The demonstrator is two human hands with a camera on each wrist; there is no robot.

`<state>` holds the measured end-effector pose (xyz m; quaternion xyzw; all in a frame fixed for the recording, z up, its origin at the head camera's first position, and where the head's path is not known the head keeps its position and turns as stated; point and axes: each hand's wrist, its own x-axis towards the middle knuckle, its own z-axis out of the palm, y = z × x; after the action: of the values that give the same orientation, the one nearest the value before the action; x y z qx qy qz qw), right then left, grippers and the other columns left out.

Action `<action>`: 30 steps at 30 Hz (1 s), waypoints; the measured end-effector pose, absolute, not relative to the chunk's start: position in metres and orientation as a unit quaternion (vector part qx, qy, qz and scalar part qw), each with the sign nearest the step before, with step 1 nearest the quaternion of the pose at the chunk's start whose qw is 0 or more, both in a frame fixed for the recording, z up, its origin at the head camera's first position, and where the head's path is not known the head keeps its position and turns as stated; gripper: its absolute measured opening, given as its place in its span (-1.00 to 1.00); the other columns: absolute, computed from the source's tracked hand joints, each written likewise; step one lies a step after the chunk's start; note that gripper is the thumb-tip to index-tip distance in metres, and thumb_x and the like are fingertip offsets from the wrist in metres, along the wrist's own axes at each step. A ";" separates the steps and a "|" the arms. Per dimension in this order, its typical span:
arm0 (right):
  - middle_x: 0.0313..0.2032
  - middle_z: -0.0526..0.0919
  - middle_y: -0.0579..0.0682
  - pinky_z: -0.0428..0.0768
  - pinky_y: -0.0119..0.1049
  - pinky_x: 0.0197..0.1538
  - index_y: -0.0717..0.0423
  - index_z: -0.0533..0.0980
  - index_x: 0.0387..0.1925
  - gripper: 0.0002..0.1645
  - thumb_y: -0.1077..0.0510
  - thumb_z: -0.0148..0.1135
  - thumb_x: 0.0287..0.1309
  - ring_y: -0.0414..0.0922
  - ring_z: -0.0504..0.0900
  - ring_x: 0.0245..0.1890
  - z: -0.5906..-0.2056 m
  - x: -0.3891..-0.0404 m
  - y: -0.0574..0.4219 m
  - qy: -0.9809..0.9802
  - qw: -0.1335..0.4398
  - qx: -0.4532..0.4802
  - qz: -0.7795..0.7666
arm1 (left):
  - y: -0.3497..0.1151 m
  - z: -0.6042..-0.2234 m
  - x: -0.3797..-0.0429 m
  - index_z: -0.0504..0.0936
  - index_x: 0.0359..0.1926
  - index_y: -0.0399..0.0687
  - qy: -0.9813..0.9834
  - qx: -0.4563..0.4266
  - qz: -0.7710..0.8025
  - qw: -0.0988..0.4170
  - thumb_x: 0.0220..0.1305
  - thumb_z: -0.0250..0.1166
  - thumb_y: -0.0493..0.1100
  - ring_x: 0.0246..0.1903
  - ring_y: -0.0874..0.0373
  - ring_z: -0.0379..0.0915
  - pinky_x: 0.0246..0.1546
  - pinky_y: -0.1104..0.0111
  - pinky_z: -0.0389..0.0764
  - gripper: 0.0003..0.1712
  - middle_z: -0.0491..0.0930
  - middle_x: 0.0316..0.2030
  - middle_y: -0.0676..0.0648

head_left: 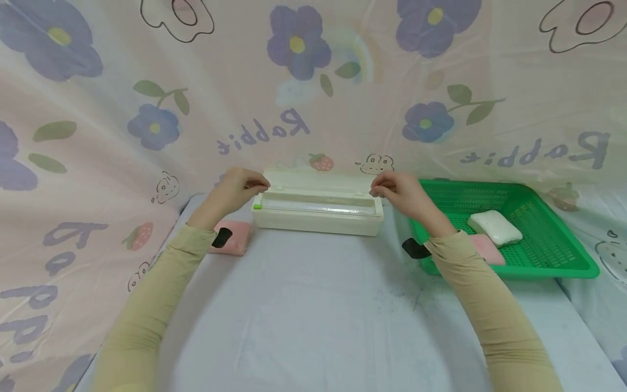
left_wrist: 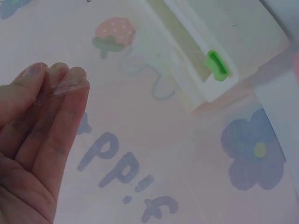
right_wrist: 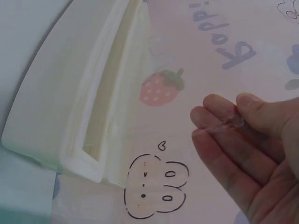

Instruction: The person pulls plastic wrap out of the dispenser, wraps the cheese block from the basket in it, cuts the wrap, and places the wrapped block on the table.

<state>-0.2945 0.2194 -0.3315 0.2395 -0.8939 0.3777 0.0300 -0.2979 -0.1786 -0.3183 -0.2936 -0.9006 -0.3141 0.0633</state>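
A long cream-white cling film dispenser point(head_left: 317, 222) stands at the back of the table with its lid point(head_left: 313, 181) raised. A green slide cutter point(left_wrist: 217, 65) sits at its left end. Inside lies a shiny roll of clear film point(head_left: 323, 206). Over the left end, my left hand point(head_left: 240, 188) pinches a clear film edge point(left_wrist: 70, 86) between thumb and fingers. My right hand point(head_left: 403, 195) pinches the film edge point(right_wrist: 224, 125) over the right end in the same way. Between the two hands the film is so clear that it barely shows.
A pink block point(head_left: 237, 238), like a sponge or soap, lies left of the dispenser beside my left wrist. To the right, a green plastic basket point(head_left: 548, 256) holds a white block point(head_left: 496, 227) and a pink block point(head_left: 487, 250). A printed flower curtain point(head_left: 343, 120) hangs behind.
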 end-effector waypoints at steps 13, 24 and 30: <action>-0.31 0.70 0.03 0.67 -0.16 -0.17 0.20 0.60 -0.27 -0.93 0.29 0.26 0.21 -0.07 0.69 -0.24 -0.313 -0.272 0.213 -0.891 0.118 0.256 0.355 | -0.182 -0.299 -0.285 0.72 -0.23 -0.21 -0.890 -0.314 -0.304 0.126 0.21 0.31 -0.38 -0.30 0.05 0.62 -0.24 0.24 0.65 -0.88 0.69 -0.28 -0.13; -0.32 0.71 -0.01 0.67 -0.18 -0.18 0.21 0.61 -0.25 -0.91 0.33 0.27 0.18 -0.10 0.70 -0.26 -0.303 -0.257 0.215 -0.884 0.166 0.272 0.342 | -0.183 -0.283 -0.276 0.73 -0.23 -0.20 -0.886 -0.319 -0.310 0.131 0.19 0.32 -0.40 -0.31 0.07 0.61 -0.24 0.23 0.65 -0.86 0.70 -0.26 -0.12; -0.34 0.72 -0.04 0.67 -0.28 -0.22 0.18 0.62 -0.27 -0.90 0.35 0.29 0.15 -0.13 0.71 -0.29 -0.298 -0.249 0.213 -0.877 0.195 0.286 0.334 | -0.189 -0.276 -0.273 0.74 -0.23 -0.19 -0.884 -0.324 -0.313 0.123 0.18 0.33 -0.39 -0.29 0.07 0.61 -0.23 0.21 0.64 -0.86 0.70 -0.27 -0.11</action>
<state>-0.2494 0.2133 -0.2978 0.2863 -0.8766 0.3344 0.1945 -0.2730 -0.1886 -0.2764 -0.3244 -0.8842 -0.3126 0.1235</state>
